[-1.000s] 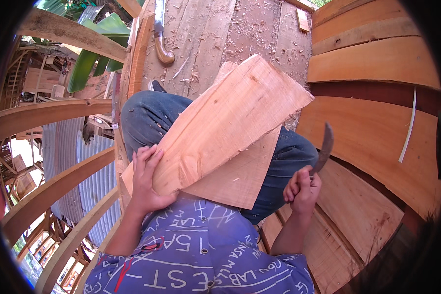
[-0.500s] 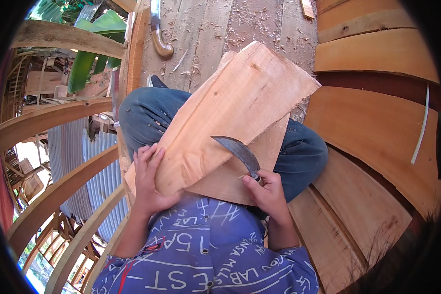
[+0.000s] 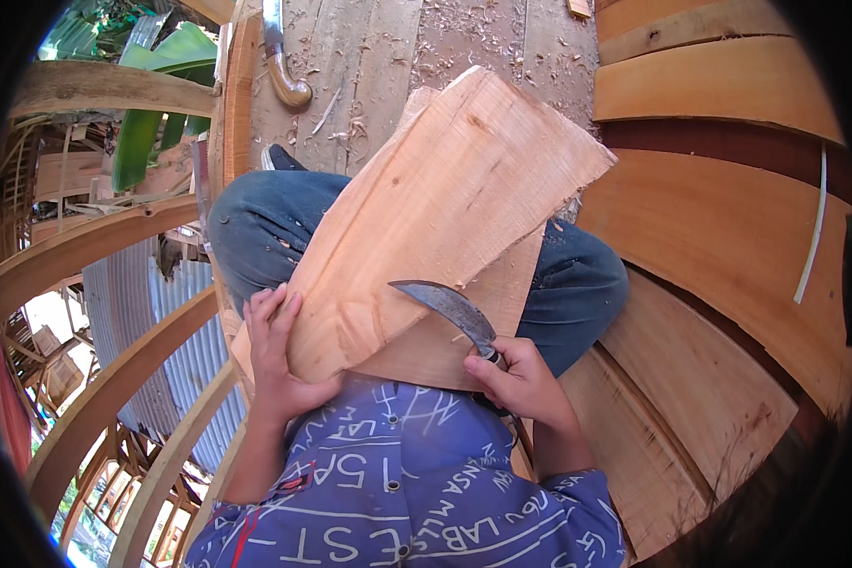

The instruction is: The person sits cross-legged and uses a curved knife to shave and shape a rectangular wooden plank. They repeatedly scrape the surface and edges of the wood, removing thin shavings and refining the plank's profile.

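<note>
Top wooden board (image 3: 445, 194) lies mid-frame, its lower-left corner under the left hand (image 3: 281, 360), grip spread wide. The right hand (image 3: 523, 381) clasps a curved knife (image 3: 459, 312) across its lower-right edge: seemingly lining up a cut, which next calls for steady wood.

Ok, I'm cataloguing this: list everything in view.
Wooden boards: two, tan, overlapping, centre
Curved-blade knife: one, grey, over boards
Wood-handled blade: one, silvery, on floor
Shavings: many, pale, floor
Slats: several, brown, left
Corrugated sheets: at least two, grey, left
Leaves: several, green, upper left
Planks: several, orange-brown, right
Strip: one, white, right
Shoe: one, dark, upper left
Jeans: one pair, blue, centre
Shirt: one, blue, bottom
Left hand: one, on boards
Right hand: one, gripping knife
</note>
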Action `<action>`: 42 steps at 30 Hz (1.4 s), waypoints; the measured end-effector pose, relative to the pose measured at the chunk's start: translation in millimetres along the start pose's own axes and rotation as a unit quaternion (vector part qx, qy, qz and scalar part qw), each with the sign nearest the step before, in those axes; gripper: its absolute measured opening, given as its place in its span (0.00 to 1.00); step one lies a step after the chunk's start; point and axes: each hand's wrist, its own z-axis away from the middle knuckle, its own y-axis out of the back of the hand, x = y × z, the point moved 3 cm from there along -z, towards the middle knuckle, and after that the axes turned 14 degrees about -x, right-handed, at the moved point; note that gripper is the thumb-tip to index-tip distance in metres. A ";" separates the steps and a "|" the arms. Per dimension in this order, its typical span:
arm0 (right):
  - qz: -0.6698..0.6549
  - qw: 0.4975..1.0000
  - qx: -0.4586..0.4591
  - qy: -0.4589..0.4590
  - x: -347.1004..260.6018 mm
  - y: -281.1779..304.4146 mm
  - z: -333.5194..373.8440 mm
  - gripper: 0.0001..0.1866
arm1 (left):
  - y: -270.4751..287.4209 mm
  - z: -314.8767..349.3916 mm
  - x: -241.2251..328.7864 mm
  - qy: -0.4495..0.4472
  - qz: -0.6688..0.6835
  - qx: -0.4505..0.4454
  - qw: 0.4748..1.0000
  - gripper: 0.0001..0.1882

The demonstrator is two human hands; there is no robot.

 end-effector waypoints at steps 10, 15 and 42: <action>0.035 0.986 0.135 0.088 3.7 -3.1 -3.8 0.08 | 0.9 0.2 0.3 0.006 0.011 0.013 1.000 0.51; 0.108 0.972 0.182 0.099 -0.9 -4.8 -4.5 0.08 | 0.9 1.9 -2.1 0.005 0.003 -0.003 1.000 0.52; 0.238 0.930 0.247 0.130 0.5 -10.0 -11.6 0.07 | -1.2 5.1 -5.7 0.002 0.000 -0.009 1.000 0.54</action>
